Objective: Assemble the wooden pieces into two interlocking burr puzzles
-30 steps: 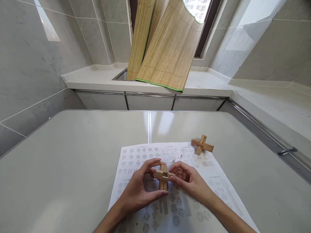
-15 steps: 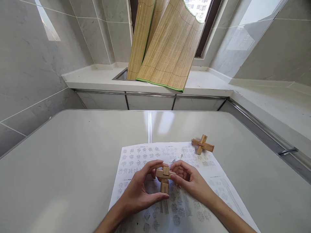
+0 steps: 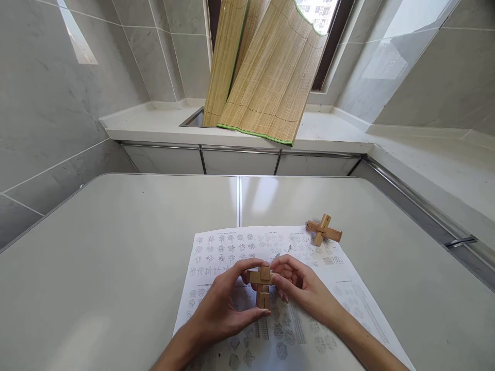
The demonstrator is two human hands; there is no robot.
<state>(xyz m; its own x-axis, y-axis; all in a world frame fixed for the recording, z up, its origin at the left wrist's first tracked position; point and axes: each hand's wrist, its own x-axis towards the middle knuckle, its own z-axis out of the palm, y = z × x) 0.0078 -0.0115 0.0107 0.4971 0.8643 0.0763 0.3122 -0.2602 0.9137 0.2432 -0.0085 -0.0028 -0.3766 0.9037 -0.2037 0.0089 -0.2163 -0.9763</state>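
A cross-shaped wooden burr puzzle (image 3: 263, 289) made of interlocking bars is held above the printed sheet. My left hand (image 3: 228, 299) grips it from top to bottom, thumb under the lower end and fingers at the upper end. From the other side, my right hand (image 3: 299, 286) pinches the end of the crossbar between thumb and fingers. Some of the right fingers are curled and partly hidden. Under both hands lies a white sheet of paper (image 3: 216, 257) covered with small line drawings of puzzles.
A second wooden cross puzzle (image 3: 324, 230) rests at the sheet's upper right corner. The sheet lies on a pale glossy table (image 3: 116, 268) with a centre seam. Beyond it are a white ledge (image 3: 154, 129), a bamboo mat (image 3: 266, 77) and a metal rail (image 3: 410, 193) at right.
Both hands keep hold of the puzzle in almost the same place. The right fingertips have shifted slightly at the crossbar's end. The whole view has moved a touch.
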